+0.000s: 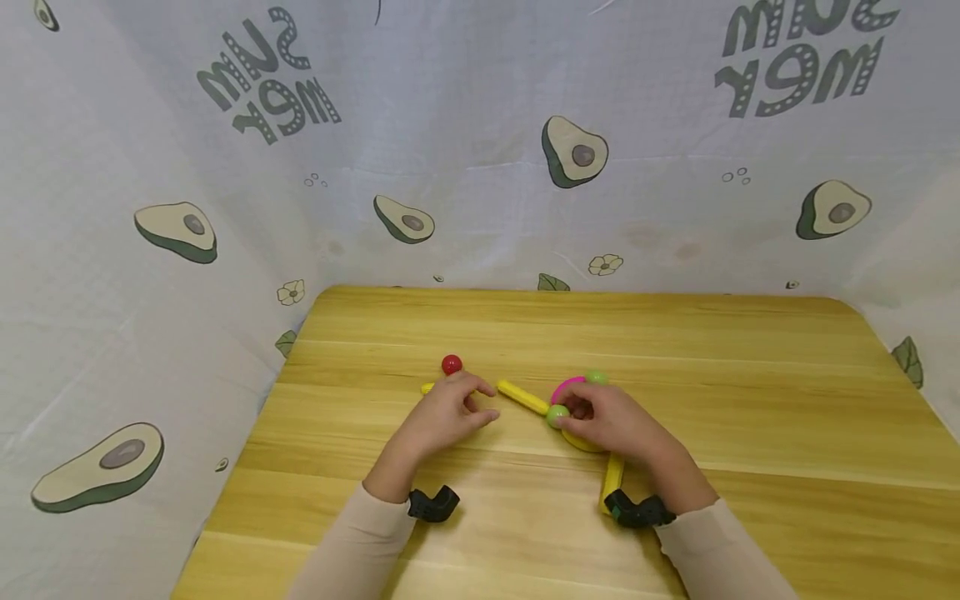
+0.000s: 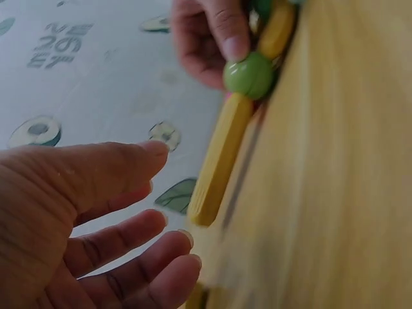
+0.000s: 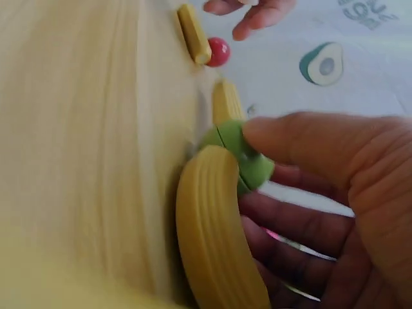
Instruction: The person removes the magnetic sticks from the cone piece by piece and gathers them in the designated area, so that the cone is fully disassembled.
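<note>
My right hand [image 1: 618, 421] pinches a green ball [image 1: 557, 416] between thumb and fingers. A straight yellow rod [image 1: 522, 397] joins that ball and points toward the left hand. Also meeting the ball is a curved yellow rod [image 3: 215, 225], which runs under the right hand. A pink curved piece [image 1: 567, 387] and a second green ball [image 1: 596, 377] show just beyond the right fingers, partly covered. Over the table my left hand [image 1: 446, 412] holds nothing, thumb and fingers spread apart. The free end of the straight rod lies a little way from its fingertips.
Beyond the left hand sits a red ball [image 1: 452, 363], beside another yellow rod [image 3: 194, 35]. One more yellow rod [image 1: 612, 479] lies by the right wrist. The wooden table [image 1: 787, 400] backs onto a hanging cloth [image 1: 480, 100] printed with avocados.
</note>
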Demonstrator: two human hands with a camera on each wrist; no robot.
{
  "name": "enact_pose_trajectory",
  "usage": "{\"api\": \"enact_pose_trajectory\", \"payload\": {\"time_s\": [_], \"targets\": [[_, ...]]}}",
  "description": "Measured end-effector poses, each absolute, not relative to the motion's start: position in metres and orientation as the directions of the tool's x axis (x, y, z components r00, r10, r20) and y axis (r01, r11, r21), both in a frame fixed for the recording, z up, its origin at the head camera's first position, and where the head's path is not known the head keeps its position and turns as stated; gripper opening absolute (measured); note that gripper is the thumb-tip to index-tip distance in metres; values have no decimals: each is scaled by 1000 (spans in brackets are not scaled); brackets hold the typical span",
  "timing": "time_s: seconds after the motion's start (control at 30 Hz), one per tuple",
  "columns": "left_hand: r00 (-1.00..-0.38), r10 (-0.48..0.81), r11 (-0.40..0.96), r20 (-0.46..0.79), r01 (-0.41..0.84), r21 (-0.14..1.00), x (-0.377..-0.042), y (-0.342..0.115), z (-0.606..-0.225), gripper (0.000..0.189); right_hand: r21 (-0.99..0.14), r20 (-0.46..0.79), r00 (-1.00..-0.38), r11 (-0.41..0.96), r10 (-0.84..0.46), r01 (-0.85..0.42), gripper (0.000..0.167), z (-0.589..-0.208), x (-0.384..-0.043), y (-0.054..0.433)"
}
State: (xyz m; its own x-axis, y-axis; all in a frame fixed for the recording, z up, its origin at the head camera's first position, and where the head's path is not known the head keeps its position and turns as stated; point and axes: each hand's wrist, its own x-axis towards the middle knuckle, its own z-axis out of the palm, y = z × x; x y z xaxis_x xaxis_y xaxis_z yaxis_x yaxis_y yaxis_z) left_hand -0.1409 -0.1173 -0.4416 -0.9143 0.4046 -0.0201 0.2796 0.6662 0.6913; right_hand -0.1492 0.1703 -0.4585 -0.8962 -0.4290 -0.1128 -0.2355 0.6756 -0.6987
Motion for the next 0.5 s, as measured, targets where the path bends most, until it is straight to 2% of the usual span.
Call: {"api": "enact_pose_trajectory", "payload": {"time_s": [0.23,0.5], "targets": [[-875,483,680,-42,344,648,-135,-97,-450,41,-695,-164,-851,670,-500,-260,17,-454,-151,179],[-877,478,724,-50,361,588,-135,-94,-458,28,-702,-175,-843,665,-509,-256,18,-455,-152,183]]}}
